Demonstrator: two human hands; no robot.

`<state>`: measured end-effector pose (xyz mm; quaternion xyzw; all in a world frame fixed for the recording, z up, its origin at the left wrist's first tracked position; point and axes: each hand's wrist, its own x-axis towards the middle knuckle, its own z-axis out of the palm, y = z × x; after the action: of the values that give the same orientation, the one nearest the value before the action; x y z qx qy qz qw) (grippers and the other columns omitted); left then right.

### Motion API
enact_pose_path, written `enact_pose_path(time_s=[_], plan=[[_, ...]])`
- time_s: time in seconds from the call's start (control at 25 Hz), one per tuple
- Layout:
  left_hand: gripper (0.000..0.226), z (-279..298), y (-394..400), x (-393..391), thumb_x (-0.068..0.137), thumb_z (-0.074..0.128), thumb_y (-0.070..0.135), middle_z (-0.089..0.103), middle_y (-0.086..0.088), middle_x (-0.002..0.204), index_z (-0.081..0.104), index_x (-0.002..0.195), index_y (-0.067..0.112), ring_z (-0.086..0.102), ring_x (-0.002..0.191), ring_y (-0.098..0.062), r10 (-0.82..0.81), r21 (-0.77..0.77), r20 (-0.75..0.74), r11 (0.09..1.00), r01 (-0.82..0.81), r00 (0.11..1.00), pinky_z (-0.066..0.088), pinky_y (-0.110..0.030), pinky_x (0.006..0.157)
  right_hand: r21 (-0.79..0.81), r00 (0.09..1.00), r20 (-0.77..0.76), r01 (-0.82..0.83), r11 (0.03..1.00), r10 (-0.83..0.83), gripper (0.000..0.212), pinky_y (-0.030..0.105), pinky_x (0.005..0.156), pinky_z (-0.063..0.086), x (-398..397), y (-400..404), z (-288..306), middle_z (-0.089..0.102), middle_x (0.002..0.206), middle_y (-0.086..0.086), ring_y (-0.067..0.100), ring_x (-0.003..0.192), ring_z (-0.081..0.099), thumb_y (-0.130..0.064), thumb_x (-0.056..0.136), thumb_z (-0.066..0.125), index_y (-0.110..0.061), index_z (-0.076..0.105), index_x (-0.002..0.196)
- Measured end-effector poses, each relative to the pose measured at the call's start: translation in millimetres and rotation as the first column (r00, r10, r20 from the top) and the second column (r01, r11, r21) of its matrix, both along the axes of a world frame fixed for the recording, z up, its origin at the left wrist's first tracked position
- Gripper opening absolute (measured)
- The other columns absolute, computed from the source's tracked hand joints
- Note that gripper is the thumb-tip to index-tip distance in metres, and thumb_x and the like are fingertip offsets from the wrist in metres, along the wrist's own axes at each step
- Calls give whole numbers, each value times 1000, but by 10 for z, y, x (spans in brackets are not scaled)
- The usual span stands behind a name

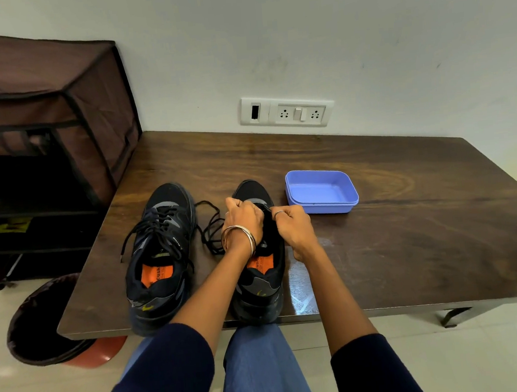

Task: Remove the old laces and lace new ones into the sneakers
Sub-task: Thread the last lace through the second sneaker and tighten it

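Nearest: knees in blue jeans (260, 370), dark sleeves pushed up both forearms. Both arms reach forward over the near edge of the dark wood counter (411, 245). Two black sneakers stand side by side at that edge, heels toward the person, toes toward the wall, orange insoles showing. Left sneaker (159, 254) has its black lace loosened, ends hanging off the left side, untouched. Right sneaker (259, 277) is under both hands. Left hand (242, 217), bangles on the wrist, fingers curled over the shoe's tongue area near the toe; its grip looks closed on the lace, exact contact hidden. Right hand (294, 224), ring on one finger, grip pinched narrow on a black lace piece at the shoe's upper eyelets. Loose black lace (211, 228) lies coiled on the counter between the two sneakers, running toward the left hand. Farther right, just beside the right sneaker's toe, an open blue plastic tray (322, 202). Behind, wall socket plate (287, 112). Left of the counter: brown fabric rack (41, 121), bin (40, 324) on the floor.
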<state>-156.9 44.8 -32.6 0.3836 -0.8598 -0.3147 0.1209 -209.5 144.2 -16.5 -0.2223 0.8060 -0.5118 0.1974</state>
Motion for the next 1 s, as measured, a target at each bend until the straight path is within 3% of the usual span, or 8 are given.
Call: enact_pose_path(time_s=[0.2,0.32,0.44,0.52,0.6,0.76,0.84,1.0], plan=[[24,-14,-10,-33,91,43,20,39,-9,112,62,87,5,52,81,-29,27,40,-4,999,-27,1000,47,-39,71,-24,993,65,-99,995,101,42,27,58,31,-77,14,-39,44,56,-14,6,59,37,-12,85,48,-20,49,43],[22,-30,-54,-19,92,46,21,39,-9,116,65,91,9,55,86,-30,-3,71,-49,997,7,999,49,-41,80,-27,977,143,-158,987,160,21,22,64,38,-127,3,-71,60,85,-7,2,70,47,-18,83,54,-11,73,78],[21,-45,-99,-1,93,51,25,39,-7,115,68,90,14,54,83,-24,-12,69,-77,997,17,997,50,-40,82,17,974,116,-196,980,193,49,27,77,45,-144,7,-118,62,128,-3,3,86,54,-37,71,61,-9,71,110],[20,-43,-95,-6,92,50,25,39,-6,113,67,87,15,52,79,-23,-27,38,-55,999,29,998,51,-40,78,5,974,90,-207,978,206,62,34,95,48,-126,19,-123,55,139,-2,9,109,59,-44,67,62,-14,67,121],[19,-40,-70,-16,92,49,24,39,-5,110,65,85,15,51,77,-24,-26,-5,-10,1000,26,1000,49,-38,71,-14,974,97,-202,979,203,69,40,105,45,-116,45,-120,55,140,0,13,122,55,-44,69,66,-15,60,131],[15,-48,-84,-47,86,51,21,40,4,98,62,87,12,49,71,-21,53,36,-36,998,-52,998,40,-32,61,-98,964,188,-171,980,187,64,40,101,49,-122,99,-154,60,123,-2,16,114,59,-40,75,74,-14,58,131],[14,-28,-58,-61,85,53,20,44,2,98,63,90,13,50,72,-22,69,74,-71,995,-64,995,41,-34,64,-92,963,230,-126,988,144,78,41,98,51,-133,119,-165,58,126,1,18,113,60,-52,63,79,-17,58,129],[26,88,-24,-131,74,57,18,57,0,77,53,98,12,52,64,-22,395,402,-129,859,-317,910,34,-33,58,-94,952,252,-156,983,175,77,34,82,55,-187,138,-158,59,129,9,22,113,61,-48,69,81,-15,55,133]])
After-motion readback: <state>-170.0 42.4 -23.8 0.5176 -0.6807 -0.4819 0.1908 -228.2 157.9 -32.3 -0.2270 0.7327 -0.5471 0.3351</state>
